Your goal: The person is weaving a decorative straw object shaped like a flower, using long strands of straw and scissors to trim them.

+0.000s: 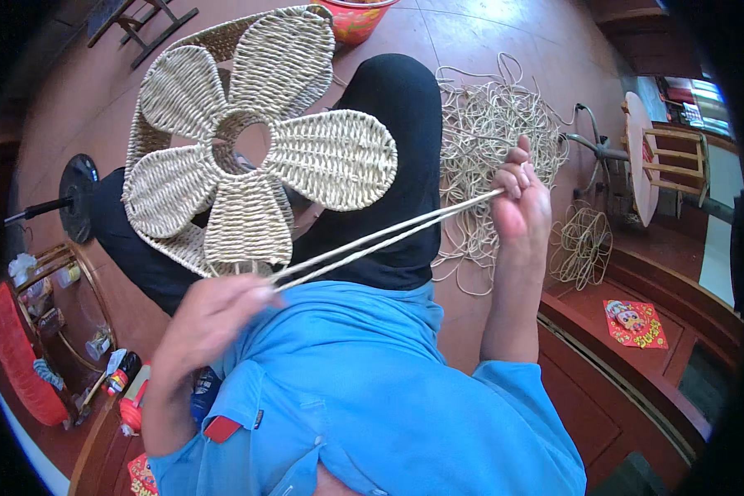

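On my lap rests a woven straw basket with a flower-shaped face: several rounded petals around a round central hole. A pale straw cord runs from the basket's near edge to the right as two taut strands. My right hand, raised beyond my right knee, is closed around the far end of these strands. My left hand, slightly blurred, is at the basket's near rim below the bottom petal. Its fingers are pressed together where the strands converge; their tips are partly hidden.
A large tangled heap of straw cord lies on the floor to the right, with a smaller coil beyond it. A red tub stands at the top. A black round stand base and a red-topped rack are at left; a wooden chair is at right.
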`<state>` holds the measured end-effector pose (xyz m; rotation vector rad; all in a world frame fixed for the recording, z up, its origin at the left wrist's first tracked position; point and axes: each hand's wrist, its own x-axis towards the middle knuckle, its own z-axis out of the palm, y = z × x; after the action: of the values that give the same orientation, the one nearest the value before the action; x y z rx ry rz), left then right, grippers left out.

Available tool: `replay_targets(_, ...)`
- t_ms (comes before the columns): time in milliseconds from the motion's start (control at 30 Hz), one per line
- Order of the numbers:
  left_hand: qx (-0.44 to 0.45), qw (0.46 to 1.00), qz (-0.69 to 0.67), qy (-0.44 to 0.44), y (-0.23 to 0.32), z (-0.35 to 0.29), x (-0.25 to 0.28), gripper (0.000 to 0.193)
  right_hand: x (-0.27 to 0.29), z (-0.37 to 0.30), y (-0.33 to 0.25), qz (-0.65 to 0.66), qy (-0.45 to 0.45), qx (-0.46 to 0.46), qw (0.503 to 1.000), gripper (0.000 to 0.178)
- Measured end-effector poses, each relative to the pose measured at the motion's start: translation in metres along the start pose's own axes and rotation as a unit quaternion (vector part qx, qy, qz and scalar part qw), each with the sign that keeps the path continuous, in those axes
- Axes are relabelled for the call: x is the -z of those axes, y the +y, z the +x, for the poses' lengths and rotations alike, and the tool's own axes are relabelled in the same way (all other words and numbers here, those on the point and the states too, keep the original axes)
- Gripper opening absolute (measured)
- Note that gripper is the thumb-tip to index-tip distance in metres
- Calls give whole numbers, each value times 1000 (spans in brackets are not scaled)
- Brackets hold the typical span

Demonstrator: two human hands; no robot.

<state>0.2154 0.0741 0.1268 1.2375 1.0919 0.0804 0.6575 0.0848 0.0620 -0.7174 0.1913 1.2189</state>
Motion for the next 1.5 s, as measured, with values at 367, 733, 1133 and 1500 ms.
replay_targets(367,139,964,-114,194,-116,-100,80,44,84,70,-95,-195,147,9,970,18)
replay_targets(733,163,929,-244,225,-179,-164,115,38,109,99,-119,-145,153,-13,977,27)
replay_targets(1133,174,875,-268,364,-262,-215,165,31,85,87,-84,-184,188,4,965,16)
replay_targets(1500,162,866,-297,370,-299,-247,192,38,77,85,-83,-168,219,19,961,23)
